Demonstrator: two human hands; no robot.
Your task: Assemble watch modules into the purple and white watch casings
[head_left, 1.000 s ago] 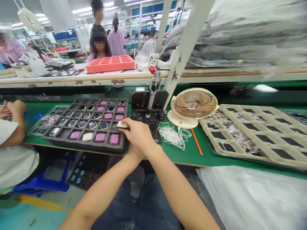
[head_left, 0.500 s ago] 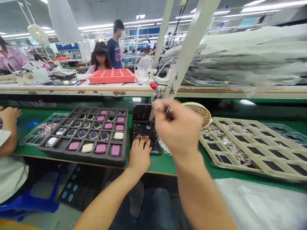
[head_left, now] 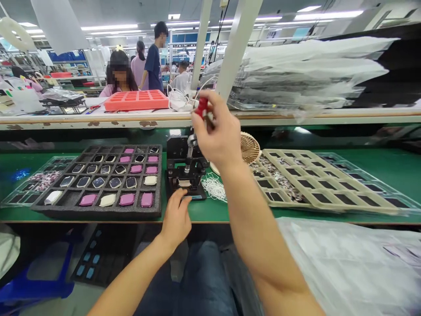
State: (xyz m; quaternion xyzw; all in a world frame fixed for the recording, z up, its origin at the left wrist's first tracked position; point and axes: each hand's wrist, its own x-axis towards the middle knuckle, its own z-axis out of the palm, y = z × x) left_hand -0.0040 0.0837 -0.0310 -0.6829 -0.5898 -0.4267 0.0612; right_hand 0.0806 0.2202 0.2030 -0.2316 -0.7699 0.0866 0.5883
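A black toggle-clamp press [head_left: 187, 164] stands on the green bench in front of me. Raised above it, my right hand [head_left: 219, 131] has its fingers closed round the red handle [head_left: 201, 105], slightly blurred. Low in the press sits a small pale piece [head_left: 184, 183], under the plunger. My left hand [head_left: 176, 217] is at the front edge of the press base, fingers stretched out and a little apart, with nothing visible in them. Left of the press, a dark foam tray [head_left: 98, 212] holds several watch-like pieces with dark faces, plus purple and cream ones.
White cords [head_left: 213, 188] lie right of the press, by a round beige fan [head_left: 250, 147]. Beige trays [head_left: 315, 198] with dark pieces fill the right. A coral tray [head_left: 136, 104] sits on the shelf; plastic-wrapped stacks [head_left: 309, 74] are behind. Co-workers are beyond the shelf.
My right hand has risen and now grips the red handle, which stood clear of it before. My left hand has drawn back toward me from the press. The view has shifted rightward.
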